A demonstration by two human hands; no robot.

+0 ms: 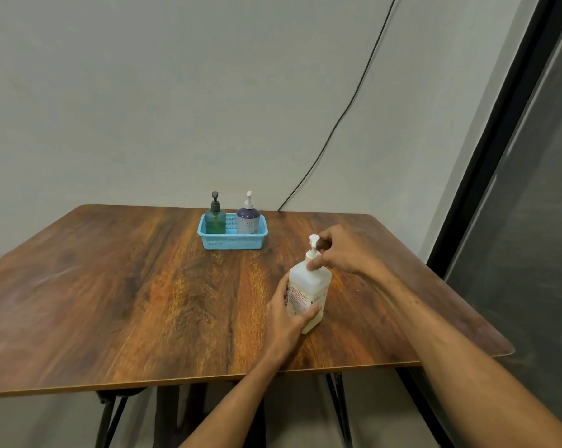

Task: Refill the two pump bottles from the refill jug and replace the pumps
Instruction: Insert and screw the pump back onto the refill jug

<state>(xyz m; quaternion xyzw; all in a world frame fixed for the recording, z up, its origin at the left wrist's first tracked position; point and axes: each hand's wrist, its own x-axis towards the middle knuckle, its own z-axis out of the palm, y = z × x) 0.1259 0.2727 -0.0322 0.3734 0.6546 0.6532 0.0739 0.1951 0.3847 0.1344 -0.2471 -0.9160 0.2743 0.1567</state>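
Fingers of the right hand (341, 253) are pinched around the neck collar of the white refill jug (310, 292), right under its pump head (314, 242), while the left hand (289, 313) is wrapped around the lower body with the thumb across the label. The jug stands upright on the wooden table (127, 286), right of centre in the frame, a bit toward the lower part.

Looks to me like the step here is unscrewing the jug's pump so it can pour. Tip: hold the body firmly with the left so it doesn't spin, and twist at the collar, not the nozzle, since the nozzle just swivels. Lift the dip tube out straight and let it drip inside before setting it down, otherwise there'll be soap all over the table.

The two bottles to fill, a green one (215, 218) and a purple-and-white one (248, 218), sit in a blue basket (234, 242) at the centre of the frame, well apart from the jug, pumps on.
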